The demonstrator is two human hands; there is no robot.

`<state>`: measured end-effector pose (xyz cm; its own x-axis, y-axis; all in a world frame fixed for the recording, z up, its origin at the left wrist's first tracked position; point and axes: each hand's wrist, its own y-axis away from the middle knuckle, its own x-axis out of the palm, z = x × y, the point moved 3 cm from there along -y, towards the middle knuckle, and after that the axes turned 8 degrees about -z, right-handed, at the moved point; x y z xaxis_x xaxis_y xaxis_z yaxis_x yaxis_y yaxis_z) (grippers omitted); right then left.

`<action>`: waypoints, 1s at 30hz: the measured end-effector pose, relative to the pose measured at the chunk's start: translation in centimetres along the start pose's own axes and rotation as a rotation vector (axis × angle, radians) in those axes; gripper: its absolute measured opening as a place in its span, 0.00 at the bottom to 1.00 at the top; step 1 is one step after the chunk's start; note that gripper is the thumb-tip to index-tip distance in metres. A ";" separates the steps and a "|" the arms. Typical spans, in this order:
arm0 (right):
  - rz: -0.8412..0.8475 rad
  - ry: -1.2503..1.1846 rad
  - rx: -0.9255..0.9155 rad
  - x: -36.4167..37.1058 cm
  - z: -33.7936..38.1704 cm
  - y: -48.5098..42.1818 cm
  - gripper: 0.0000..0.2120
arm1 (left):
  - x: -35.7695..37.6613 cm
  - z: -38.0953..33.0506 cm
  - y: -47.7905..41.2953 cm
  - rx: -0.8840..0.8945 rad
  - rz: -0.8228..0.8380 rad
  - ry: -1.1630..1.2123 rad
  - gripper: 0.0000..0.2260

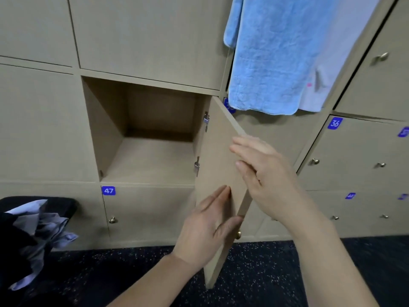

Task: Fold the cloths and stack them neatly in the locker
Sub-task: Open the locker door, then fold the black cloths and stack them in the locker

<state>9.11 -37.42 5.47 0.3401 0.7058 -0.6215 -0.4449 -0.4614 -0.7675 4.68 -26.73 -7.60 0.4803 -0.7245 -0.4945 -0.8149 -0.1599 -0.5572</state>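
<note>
Lockers of pale, matt wood-grain board fill the wall before us. One square locker (150,160) stands open, its flat door (219,165) swung out on two metal hinges (206,120). Our left hand (205,227) lies flat on the door's inner face with its fingers straight, near the round brass knob (238,235). Our right hand (265,173) is spread against the outer face. A fluffy blue towel (265,58) hangs over a locker door at upper right, beside a thin white cloth (316,94). Crumpled grey cloths (42,229) lie heaped on a black seat (59,202) at lower left.
</note>
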 end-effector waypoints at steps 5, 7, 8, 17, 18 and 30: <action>-0.069 0.355 -0.005 -2.5 -2.3 1.6 0.11 | 3.1 -1.9 -1.4 0.035 0.048 -0.005 0.32; -0.057 0.521 -0.015 -2.8 -3.0 2.3 0.11 | 4.2 -2.0 -1.9 0.058 0.104 -0.012 0.30; -0.023 0.580 0.004 -2.8 -3.3 2.8 0.12 | 4.6 -1.9 -2.1 0.068 0.139 -0.033 0.29; 0.047 0.578 0.100 -0.3 0.3 5.2 0.13 | 3.9 1.8 -0.9 0.015 0.228 -0.192 0.27; 0.060 0.549 0.099 0.5 0.8 5.6 0.13 | 3.1 2.6 -0.5 -0.006 0.213 -0.224 0.27; 0.449 0.108 0.031 17.0 12.9 1.0 0.21 | -16.3 14.2 5.7 -0.390 -0.052 -0.561 0.26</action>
<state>3.73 -18.93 -3.86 0.1923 0.3790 -0.9052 -0.5916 -0.6912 -0.4151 -3.22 -6.32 -12.14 0.5320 -0.2685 -0.8030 -0.7927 -0.4912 -0.3609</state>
